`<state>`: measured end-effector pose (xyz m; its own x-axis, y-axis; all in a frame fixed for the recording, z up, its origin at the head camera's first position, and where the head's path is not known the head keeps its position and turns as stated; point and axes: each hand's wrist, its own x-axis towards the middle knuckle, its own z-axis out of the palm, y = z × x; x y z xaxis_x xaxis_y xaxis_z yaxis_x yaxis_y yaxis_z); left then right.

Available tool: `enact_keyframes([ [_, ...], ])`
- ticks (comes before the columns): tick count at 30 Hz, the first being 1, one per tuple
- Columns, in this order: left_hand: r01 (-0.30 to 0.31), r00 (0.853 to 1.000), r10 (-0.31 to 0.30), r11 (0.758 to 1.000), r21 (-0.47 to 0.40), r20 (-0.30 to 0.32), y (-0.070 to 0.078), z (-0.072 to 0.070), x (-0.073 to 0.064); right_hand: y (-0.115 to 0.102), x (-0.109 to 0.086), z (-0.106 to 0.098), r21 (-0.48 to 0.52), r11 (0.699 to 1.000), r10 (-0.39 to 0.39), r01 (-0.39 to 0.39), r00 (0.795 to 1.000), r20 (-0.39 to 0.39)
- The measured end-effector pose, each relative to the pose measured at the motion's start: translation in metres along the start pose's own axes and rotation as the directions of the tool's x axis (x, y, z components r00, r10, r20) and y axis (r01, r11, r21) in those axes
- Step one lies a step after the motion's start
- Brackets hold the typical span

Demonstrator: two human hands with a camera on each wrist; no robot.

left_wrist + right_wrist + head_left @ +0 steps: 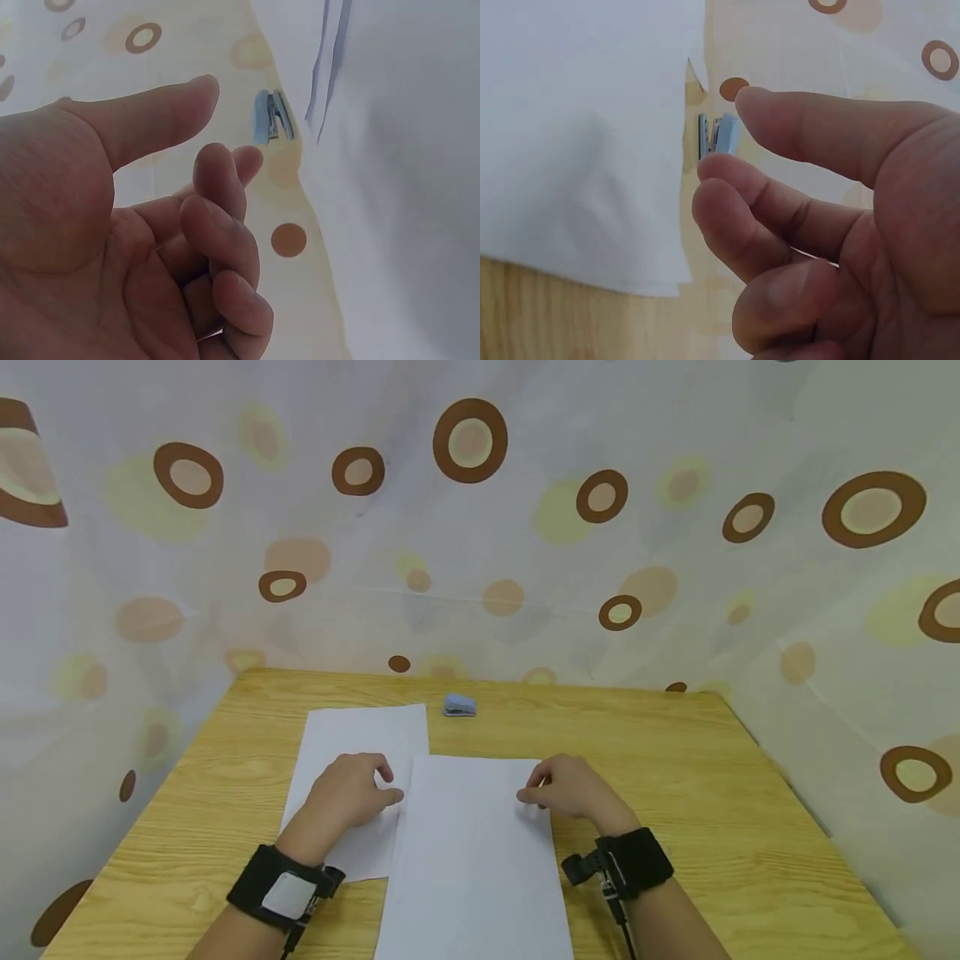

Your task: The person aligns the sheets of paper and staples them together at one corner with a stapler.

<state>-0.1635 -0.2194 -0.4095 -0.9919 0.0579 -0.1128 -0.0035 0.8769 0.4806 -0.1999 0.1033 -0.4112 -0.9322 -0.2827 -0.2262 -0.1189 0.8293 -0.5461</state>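
Your left hand [347, 793] and right hand [574, 787], fingers half-curled, hold nothing; the near paper [480, 868] lies between them, the far paper [367, 731] beneath your left, both laid out; beyond, the stapler [459, 704] sits untouched.

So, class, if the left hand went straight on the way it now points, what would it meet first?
Probably the nearer white paper: in the head view, its left edge lies just past the left hand. Height is unclear, so it might pass above.
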Motion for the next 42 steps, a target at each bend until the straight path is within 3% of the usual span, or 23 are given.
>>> enact_keyframes([
  [6,0.030,1.000,-0.030,1.000,-0.006,0.003,-0.007,-0.008,0.001,-0.012,0.003,-0.004,0.005,1.000,-0.021,0.021,1.000,0.001],
  [23,0.072,0.997,-0.072,0.997,0.001,-0.007,-0.017,-0.018,0.005,-0.017,0.017,-0.002,0.003,0.999,-0.036,0.036,0.999,-0.005],
  [33,0.083,0.996,-0.082,0.997,0.011,-0.019,-0.027,-0.026,0.007,-0.029,0.031,0.002,0.001,0.998,-0.060,0.061,0.995,-0.078],
  [42,0.113,0.993,-0.113,0.994,0.003,-0.021,-0.034,-0.035,0.007,-0.038,0.041,0.008,0.009,0.997,-0.074,0.075,0.994,-0.076],
])
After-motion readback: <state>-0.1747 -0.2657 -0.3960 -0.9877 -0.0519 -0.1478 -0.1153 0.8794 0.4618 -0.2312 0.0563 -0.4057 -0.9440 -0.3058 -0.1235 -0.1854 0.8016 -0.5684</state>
